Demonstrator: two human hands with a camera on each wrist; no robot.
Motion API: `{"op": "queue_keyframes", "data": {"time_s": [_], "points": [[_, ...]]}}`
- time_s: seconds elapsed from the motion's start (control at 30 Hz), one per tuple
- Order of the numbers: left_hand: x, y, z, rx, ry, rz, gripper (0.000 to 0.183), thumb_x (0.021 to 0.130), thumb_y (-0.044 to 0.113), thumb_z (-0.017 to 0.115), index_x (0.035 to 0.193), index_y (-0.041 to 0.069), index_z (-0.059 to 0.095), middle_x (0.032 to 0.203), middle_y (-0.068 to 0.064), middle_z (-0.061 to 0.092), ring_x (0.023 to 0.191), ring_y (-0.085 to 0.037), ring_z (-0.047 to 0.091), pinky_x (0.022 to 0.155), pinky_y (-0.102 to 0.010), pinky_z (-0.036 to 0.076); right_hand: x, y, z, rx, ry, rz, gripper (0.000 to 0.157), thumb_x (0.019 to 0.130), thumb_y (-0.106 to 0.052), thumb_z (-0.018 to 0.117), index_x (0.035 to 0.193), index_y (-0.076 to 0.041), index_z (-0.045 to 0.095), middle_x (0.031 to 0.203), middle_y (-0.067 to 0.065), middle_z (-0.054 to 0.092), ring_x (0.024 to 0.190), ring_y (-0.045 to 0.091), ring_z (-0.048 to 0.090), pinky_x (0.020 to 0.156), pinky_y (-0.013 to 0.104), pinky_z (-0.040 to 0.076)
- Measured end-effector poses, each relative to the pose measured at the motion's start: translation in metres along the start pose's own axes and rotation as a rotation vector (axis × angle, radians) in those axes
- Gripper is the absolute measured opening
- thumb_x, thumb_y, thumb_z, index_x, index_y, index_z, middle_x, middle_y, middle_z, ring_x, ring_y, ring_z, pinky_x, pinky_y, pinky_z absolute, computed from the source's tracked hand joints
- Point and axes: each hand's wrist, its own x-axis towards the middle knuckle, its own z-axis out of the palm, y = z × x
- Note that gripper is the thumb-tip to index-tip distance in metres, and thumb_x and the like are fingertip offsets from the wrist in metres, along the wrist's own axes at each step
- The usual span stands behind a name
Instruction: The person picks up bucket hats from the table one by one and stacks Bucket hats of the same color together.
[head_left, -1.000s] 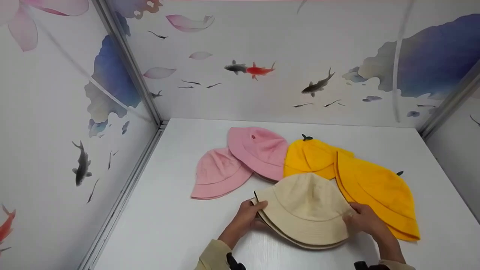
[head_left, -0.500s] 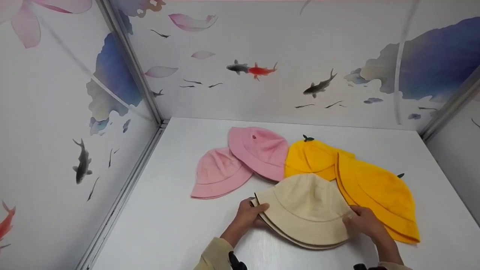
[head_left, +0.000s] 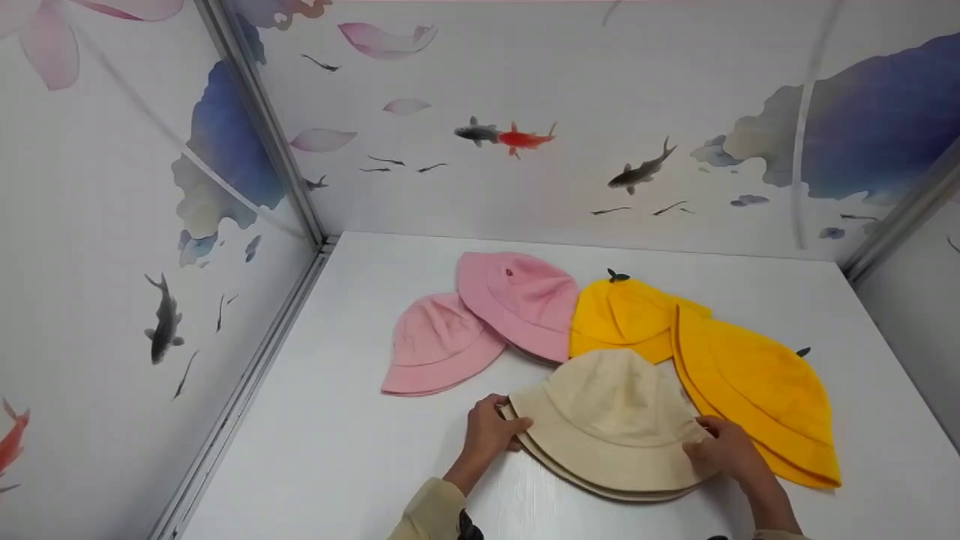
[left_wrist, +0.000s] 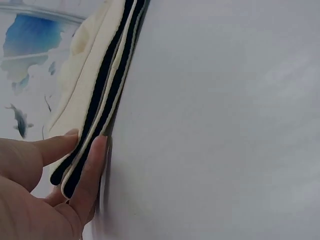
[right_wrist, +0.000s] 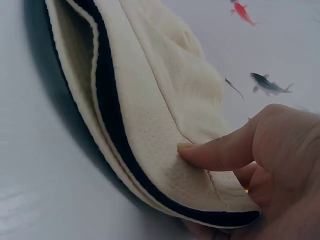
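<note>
A cream bucket hat (head_left: 615, 420) lies folded flat at the front of the white table, its doubled brim toward the person. My left hand (head_left: 491, 431) pinches the brim's left corner. In the left wrist view the thumb is on top of the dark-edged brim (left_wrist: 95, 115) and the fingers are beneath. At the opposite corner my right hand (head_left: 724, 446) pinches the brim; in the right wrist view its thumb presses the cream cloth (right_wrist: 150, 130), with the other fingers partly hidden behind and below. The hat's crown overlaps the edge of a yellow hat (head_left: 622, 315).
A second yellow hat (head_left: 757, 390) with a small leaf tab lies at the right, close to my right hand. Two pink hats, a lighter one (head_left: 439, 345) and a deeper one (head_left: 521, 300), overlap at back left. Printed panels (head_left: 525, 195) enclose the white table (head_left: 337, 450).
The cream hat has shifted slightly down toward the person, and its crown lies a little lower over the yellow hat. Both hands keep their grip on the brim corners.
</note>
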Motion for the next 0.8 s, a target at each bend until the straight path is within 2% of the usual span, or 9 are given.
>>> {"op": "queue_keyframes", "data": {"time_s": [0.1,0.2,0.23,0.33,0.5,0.67,0.8], "points": [[-0.0007,0.0009,0.0014,0.171,0.061,0.062,0.047,0.079,0.017,0.084,0.116,-0.006,0.065,0.100,-0.014,0.068,0.075,-0.018,0.069,0.067,-0.034,0.059,-0.0005,-0.0010,0.0009,-0.026,0.016,-0.028,0.070,0.088,-0.020,0.071,0.142,0.013,0.041,0.139,0.040,0.044,0.116,0.044,0.050,0.105,0.060,0.043],[-0.0016,0.0015,0.0017,0.331,0.127,0.085,0.045,0.076,0.026,0.087,0.108,0.000,0.069,0.100,-0.011,0.069,0.089,-0.020,0.064,0.076,-0.036,0.054,-0.0008,-0.0029,0.0015,-0.029,0.030,-0.016,0.068,0.088,-0.019,0.071,0.141,0.013,0.043,0.137,0.039,0.047,0.112,0.041,0.053,0.101,0.057,0.046],[-0.0021,0.0017,0.0016,0.351,0.137,0.078,0.045,0.075,0.028,0.087,0.107,0.001,0.070,0.100,-0.011,0.068,0.089,-0.021,0.064,0.076,-0.037,0.054,-0.0008,-0.0034,0.0016,-0.030,0.032,-0.010,0.068,0.088,-0.019,0.071,0.141,0.013,0.043,0.136,0.039,0.047,0.110,0.040,0.053,0.100,0.056,0.047],[-0.0025,0.0021,0.0011,0.365,0.146,0.059,0.046,0.074,0.031,0.088,0.106,0.003,0.070,0.098,-0.010,0.063,0.084,-0.019,0.060,0.072,-0.036,0.052,-0.0010,-0.0040,0.0020,-0.044,0.042,0.002,0.067,0.088,-0.019,0.071,0.140,0.013,0.044,0.136,0.038,0.048,0.109,0.039,0.054,0.100,0.055,0.048],[-0.0030,0.0032,-0.0009,0.339,0.121,0.048,0.048,0.074,0.029,0.088,0.109,0.002,0.069,0.099,-0.011,0.060,0.079,-0.017,0.054,0.067,-0.034,0.048,-0.0032,-0.0058,0.0025,-0.062,0.045,0.006,0.067,0.090,-0.020,0.070,0.141,0.014,0.042,0.139,0.039,0.045,0.113,0.042,0.051,0.105,0.059,0.044],[-0.0030,0.0056,-0.0041,0.346,0.095,0.045,0.048,0.075,0.027,0.087,0.110,0.001,0.067,0.100,-0.012,0.061,0.077,-0.017,0.053,0.065,-0.032,0.045,-0.0057,-0.0084,0.0033,-0.073,0.053,0.001,0.066,0.092,-0.019,0.069,0.141,0.014,0.041,0.142,0.040,0.042,0.117,0.044,0.050,0.108,0.062,0.041],[-0.0026,0.0073,-0.0069,0.342,0.070,0.047,0.046,0.075,0.024,0.087,0.110,0.001,0.067,0.100,-0.012,0.063,0.083,-0.018,0.057,0.068,-0.033,0.047,-0.0070,-0.0083,0.0045,-0.062,0.054,0.006,0.066,0.092,-0.019,0.069,0.141,0.014,0.041,0.143,0.039,0.041,0.117,0.044,0.049,0.108,0.062,0.040]]}}
